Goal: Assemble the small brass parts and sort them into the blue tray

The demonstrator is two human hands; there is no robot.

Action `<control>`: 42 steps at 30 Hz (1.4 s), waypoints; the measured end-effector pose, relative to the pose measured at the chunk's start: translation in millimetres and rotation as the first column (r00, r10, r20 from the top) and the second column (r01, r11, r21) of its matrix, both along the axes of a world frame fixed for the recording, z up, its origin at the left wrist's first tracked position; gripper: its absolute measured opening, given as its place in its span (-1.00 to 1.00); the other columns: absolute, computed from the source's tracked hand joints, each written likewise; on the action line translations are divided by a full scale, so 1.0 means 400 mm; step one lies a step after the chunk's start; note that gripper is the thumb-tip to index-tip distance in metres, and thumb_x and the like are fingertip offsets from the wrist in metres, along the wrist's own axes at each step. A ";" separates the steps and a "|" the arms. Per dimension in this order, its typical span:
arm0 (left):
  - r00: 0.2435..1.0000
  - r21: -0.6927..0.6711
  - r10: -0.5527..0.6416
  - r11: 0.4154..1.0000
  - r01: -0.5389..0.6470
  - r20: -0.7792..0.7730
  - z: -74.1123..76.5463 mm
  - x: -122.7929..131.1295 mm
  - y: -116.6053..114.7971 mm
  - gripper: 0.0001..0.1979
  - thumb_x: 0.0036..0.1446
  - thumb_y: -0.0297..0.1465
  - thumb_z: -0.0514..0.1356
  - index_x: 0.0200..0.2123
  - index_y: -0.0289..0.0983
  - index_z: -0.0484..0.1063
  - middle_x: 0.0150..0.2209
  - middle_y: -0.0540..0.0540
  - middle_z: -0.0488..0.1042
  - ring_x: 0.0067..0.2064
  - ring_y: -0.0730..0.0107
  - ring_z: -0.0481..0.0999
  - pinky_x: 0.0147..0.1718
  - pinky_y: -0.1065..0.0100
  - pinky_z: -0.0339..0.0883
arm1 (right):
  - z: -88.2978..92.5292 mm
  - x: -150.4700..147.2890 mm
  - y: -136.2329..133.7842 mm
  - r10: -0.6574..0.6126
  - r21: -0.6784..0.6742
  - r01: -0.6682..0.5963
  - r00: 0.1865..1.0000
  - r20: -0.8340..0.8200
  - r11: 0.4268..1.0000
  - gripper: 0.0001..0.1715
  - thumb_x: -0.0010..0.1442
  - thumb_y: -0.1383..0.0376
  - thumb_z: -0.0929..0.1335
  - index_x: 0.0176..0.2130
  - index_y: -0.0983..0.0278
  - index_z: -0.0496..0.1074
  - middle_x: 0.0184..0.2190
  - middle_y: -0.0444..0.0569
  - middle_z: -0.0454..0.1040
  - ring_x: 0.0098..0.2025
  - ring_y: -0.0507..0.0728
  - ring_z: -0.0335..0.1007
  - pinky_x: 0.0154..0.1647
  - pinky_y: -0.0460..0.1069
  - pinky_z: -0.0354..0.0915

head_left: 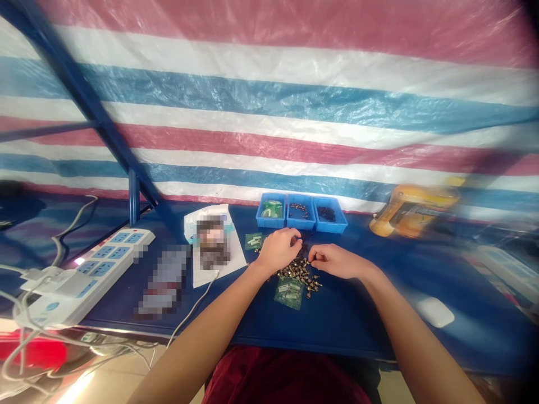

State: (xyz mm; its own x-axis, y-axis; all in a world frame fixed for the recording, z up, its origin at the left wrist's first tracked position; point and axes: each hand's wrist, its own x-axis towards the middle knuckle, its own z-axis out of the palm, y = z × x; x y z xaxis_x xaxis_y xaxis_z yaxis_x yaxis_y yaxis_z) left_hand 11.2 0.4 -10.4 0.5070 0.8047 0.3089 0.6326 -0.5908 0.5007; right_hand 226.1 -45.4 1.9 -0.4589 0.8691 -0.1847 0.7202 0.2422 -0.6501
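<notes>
My left hand (280, 248) reaches over a pile of small brass-coloured metal parts (298, 270), its fingers curled together; whatever lies between them is hidden. At the pile's right edge is my right hand (339, 261), thumb and fingertips drawn into a pinch. Anything in that pinch is too small to make out. A clear green packet with pale pieces inside (289, 293) lies against the near side of the pile. Another small packet (254, 241) rests left of my left hand. Just beyond my hands, a few dark bits are partly covered by my fingers.
Three blue bins stand behind: one with green packets (259, 219), one with brass parts (300, 225), one with dark pieces (332, 226). Left are a white bag (233, 252), a cable and a power strip (107, 275). Right are a yellow bottle (415, 210) and white case (437, 312).
</notes>
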 end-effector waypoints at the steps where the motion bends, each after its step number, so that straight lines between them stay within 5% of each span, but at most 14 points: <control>1: 1.000 -0.006 0.002 1.000 -0.002 -0.003 0.001 0.000 0.000 -0.78 0.28 -0.26 0.07 -0.15 -0.15 0.49 -0.25 -0.03 0.56 -0.26 0.29 0.52 -0.37 0.35 0.30 | 0.000 0.000 0.000 -0.005 -0.001 0.005 1.000 -0.004 1.000 -0.84 0.22 0.25 0.31 -0.19 0.22 0.43 -0.54 -0.19 0.38 -0.50 0.03 0.25 -0.48 -0.08 0.08; 7: 1.000 -0.005 0.012 1.000 -0.012 0.013 0.004 0.002 0.000 -0.78 0.27 -0.27 0.08 -0.14 -0.14 0.50 -0.25 -0.02 0.56 -0.25 0.29 0.52 -0.34 0.35 0.32 | 0.013 0.005 -0.004 -0.118 -0.053 0.114 0.991 -0.070 0.992 -0.78 0.21 0.28 0.26 -0.18 0.22 0.46 -0.53 -0.18 0.37 -0.49 0.04 0.24 -0.45 -0.07 0.13; 12: 0.996 0.016 -0.064 0.998 0.063 0.067 0.020 0.009 -0.013 -0.78 0.28 -0.29 0.08 -0.14 -0.15 0.50 -0.24 -0.02 0.55 -0.26 0.34 0.52 -0.31 0.37 0.32 | 0.025 0.010 0.003 -0.234 0.049 0.251 0.945 -0.228 0.967 -0.73 0.25 0.21 0.26 -0.22 0.24 0.52 -0.39 -0.10 0.46 -0.35 0.08 0.35 -0.30 -0.04 0.24; 19: 0.987 0.053 -0.139 0.989 0.134 0.082 0.041 0.014 -0.031 -0.81 0.27 -0.29 0.10 -0.19 -0.15 0.51 -0.28 0.00 0.54 -0.28 0.36 0.51 -0.36 0.39 0.28 | 0.003 -0.006 0.020 -0.274 0.023 0.329 0.822 -0.499 0.944 -0.59 0.23 0.02 0.34 -0.12 0.27 0.49 -0.33 -0.06 0.49 -0.51 0.00 0.19 -0.48 -0.04 0.20; 30: 0.983 0.111 -0.157 0.983 0.146 0.097 0.034 0.011 -0.019 -0.79 0.32 -0.34 0.04 -0.19 -0.17 0.49 -0.26 -0.03 0.53 -0.28 0.37 0.50 -0.30 0.39 0.30 | -0.006 -0.020 0.020 -0.267 -0.107 0.258 0.735 -0.623 0.960 -0.59 0.10 0.00 0.47 -0.26 0.26 0.42 -0.50 -0.19 0.35 -0.53 -0.01 0.29 -0.52 -0.07 0.17; 42: 0.983 0.099 -0.160 0.984 0.151 0.090 0.037 0.011 -0.022 -0.78 0.33 -0.34 0.05 -0.13 -0.15 0.49 -0.21 -0.04 0.55 -0.24 0.35 0.52 -0.24 0.37 0.34 | 0.000 -0.021 0.016 -0.244 -0.055 0.273 0.729 -0.640 0.960 -0.58 0.10 -0.02 0.47 -0.30 0.27 0.43 -0.47 -0.17 0.33 -0.54 -0.03 0.15 -0.49 -0.06 0.17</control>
